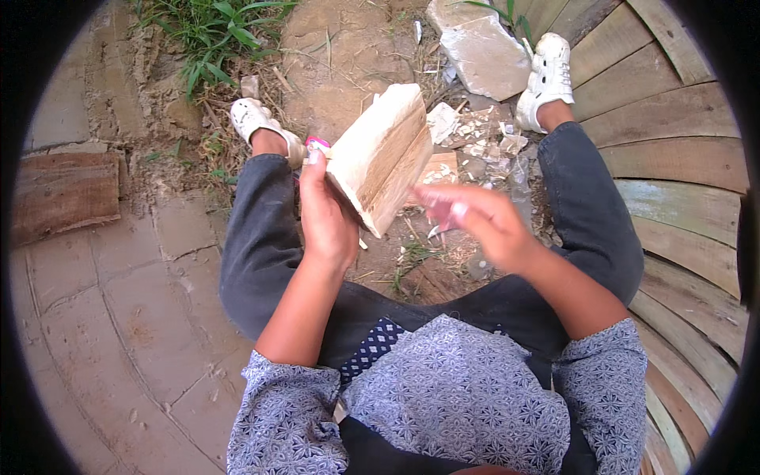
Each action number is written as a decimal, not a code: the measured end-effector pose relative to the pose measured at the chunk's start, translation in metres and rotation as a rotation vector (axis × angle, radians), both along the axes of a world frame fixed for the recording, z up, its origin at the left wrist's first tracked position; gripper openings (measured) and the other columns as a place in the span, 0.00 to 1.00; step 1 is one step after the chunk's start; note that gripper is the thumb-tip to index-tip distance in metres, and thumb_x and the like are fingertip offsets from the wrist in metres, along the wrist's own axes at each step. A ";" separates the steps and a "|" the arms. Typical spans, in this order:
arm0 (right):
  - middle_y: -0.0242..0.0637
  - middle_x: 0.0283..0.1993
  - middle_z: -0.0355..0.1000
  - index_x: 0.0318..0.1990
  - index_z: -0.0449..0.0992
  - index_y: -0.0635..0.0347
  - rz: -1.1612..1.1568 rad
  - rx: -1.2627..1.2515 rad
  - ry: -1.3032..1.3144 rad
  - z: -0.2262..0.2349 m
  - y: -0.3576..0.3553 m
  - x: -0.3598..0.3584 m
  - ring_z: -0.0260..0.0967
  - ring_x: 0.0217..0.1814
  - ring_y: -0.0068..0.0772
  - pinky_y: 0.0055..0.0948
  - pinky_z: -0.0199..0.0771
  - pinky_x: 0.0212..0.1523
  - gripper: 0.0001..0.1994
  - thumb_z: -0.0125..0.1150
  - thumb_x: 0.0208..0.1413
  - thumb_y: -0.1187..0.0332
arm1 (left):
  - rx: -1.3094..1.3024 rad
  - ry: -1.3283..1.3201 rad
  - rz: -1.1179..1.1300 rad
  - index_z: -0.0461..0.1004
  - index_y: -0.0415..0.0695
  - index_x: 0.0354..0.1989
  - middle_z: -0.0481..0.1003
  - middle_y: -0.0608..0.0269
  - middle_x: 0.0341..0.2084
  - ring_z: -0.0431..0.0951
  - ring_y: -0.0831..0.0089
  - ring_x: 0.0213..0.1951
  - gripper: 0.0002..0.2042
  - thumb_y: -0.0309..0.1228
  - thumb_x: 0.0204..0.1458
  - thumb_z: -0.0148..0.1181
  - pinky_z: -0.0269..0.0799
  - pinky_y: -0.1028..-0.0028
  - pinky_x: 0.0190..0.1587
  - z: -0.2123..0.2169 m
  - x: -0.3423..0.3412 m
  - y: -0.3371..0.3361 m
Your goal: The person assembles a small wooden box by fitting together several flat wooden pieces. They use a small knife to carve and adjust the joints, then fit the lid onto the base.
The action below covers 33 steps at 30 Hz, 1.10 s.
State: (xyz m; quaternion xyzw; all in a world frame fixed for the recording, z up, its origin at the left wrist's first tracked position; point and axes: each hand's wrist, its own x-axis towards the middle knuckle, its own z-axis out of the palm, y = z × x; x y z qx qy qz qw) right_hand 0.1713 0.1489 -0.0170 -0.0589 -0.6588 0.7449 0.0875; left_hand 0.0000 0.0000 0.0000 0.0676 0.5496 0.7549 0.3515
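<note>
My left hand point(324, 212) grips a pale block of wood point(381, 155) by its lower left side and holds it tilted over my lap. Next to my thumb a small pink object point(317, 143) shows at the block's left edge. My right hand point(473, 220) is blurred just right of the block, fingers partly curled, with a small metal blade tip point(434, 231) showing under it. I sit with my knees apart in dark trousers and white shoes.
Wood chips and shavings point(483, 142) litter the dirt between my feet. A pale flat stone point(483, 51) lies beyond them. Curved wooden planks point(673, 166) fill the right side; paving slabs point(119, 301), an old brown board point(63, 194) and grass point(214, 32) lie left.
</note>
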 end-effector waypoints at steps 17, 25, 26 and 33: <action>0.30 0.39 0.73 0.53 0.74 0.62 -0.532 -0.183 -0.253 -0.026 0.033 -0.018 0.68 0.34 0.14 0.19 0.72 0.28 0.17 0.63 0.62 0.62 | 0.098 -0.277 -0.145 0.65 0.36 0.62 0.72 0.50 0.57 0.73 0.59 0.58 0.35 0.59 0.64 0.40 0.66 0.60 0.63 0.010 0.014 0.005; 0.30 0.41 0.74 0.53 0.74 0.63 -0.358 -0.194 -0.182 -0.008 0.018 -0.013 0.70 0.37 0.14 0.19 0.77 0.33 0.15 0.64 0.59 0.70 | -0.137 -0.059 -0.167 0.70 0.37 0.55 0.76 0.59 0.47 0.75 0.74 0.48 0.26 0.51 0.68 0.43 0.70 0.71 0.53 -0.004 0.025 0.003; 0.29 0.41 0.73 0.53 0.73 0.64 -0.322 -0.225 -0.194 -0.005 0.015 -0.013 0.70 0.36 0.13 0.19 0.77 0.34 0.15 0.64 0.60 0.71 | -0.132 -0.027 -0.170 0.70 0.37 0.55 0.76 0.59 0.47 0.75 0.74 0.48 0.25 0.50 0.68 0.43 0.69 0.71 0.53 -0.004 0.026 0.004; 0.31 0.42 0.73 0.51 0.74 0.63 -0.367 -0.202 -0.240 -0.015 0.013 -0.014 0.71 0.36 0.16 0.22 0.79 0.36 0.13 0.59 0.64 0.65 | -0.199 0.265 -0.197 0.71 0.43 0.42 0.72 0.71 0.32 0.68 0.85 0.34 0.15 0.43 0.69 0.46 0.67 0.79 0.38 -0.012 0.031 0.003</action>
